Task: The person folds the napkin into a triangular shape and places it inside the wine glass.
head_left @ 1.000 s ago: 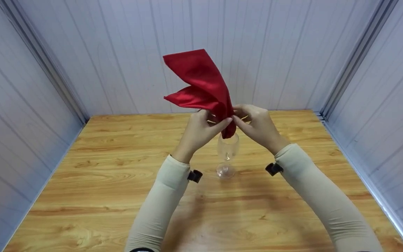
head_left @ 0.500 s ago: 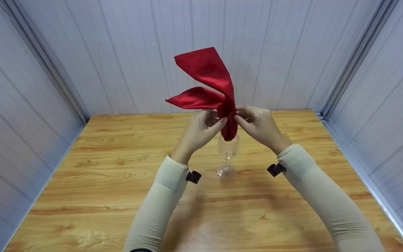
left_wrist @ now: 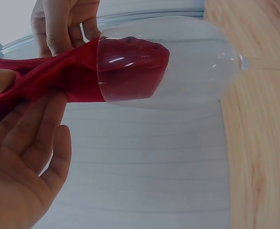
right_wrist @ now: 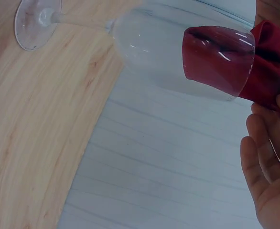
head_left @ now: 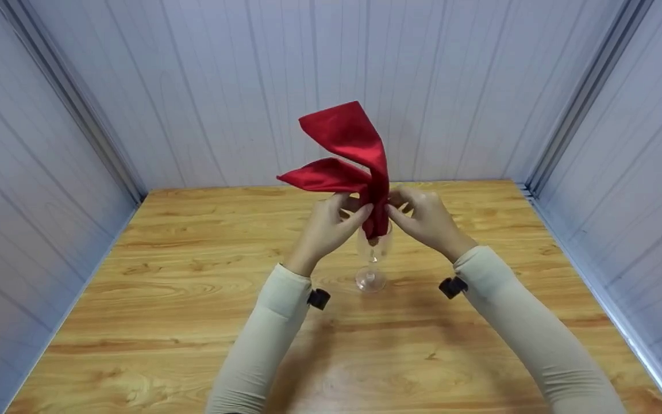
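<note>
The folded red napkin [head_left: 349, 158] now sits lower than a second ago: its gathered bottom end has dropped from just above the rim into the bowl of the wine glass [head_left: 372, 259], as both wrist views show, with red cloth behind the clear wall. The left hand [head_left: 326, 227] and the right hand [head_left: 426, 221] pinch the napkin from either side just above the rim, close together. The glass stands upright on the desk [head_left: 193, 299], midway between the side edges and nearer the far edge. Seating the napkin looks well begun, though its tip is not yet deep in the bowl.
</note>
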The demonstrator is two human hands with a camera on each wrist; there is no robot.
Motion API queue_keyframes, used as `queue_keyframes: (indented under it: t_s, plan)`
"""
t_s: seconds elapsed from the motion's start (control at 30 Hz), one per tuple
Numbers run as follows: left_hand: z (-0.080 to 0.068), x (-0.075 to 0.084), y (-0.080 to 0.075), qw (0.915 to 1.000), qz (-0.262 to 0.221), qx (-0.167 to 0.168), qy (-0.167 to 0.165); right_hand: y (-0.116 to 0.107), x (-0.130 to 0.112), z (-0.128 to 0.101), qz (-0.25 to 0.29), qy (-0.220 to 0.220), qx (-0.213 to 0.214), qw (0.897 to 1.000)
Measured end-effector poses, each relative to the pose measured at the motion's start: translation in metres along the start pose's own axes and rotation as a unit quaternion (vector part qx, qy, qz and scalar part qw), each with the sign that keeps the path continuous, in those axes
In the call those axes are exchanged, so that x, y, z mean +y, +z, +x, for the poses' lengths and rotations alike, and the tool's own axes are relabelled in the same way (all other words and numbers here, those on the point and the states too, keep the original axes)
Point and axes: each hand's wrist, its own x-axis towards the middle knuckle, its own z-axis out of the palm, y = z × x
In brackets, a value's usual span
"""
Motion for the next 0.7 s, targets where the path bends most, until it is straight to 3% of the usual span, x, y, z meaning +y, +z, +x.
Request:
queue_keyframes:
  t_s: [0.4, 0.7]
  plan:
    - [-0.009, -0.012, 0.009, 0.9987, 0.051, 0.004, 0.000, 0.006, 0.005, -0.012, 0.005, 0.026, -0.034, 0.999]
    - [-0.008, -0.013, 0.010, 0.9989, 0.041, 0.021, -0.002, 0.006, 0.000, -0.008, 0.037, 0.059, -0.030, 0.997]
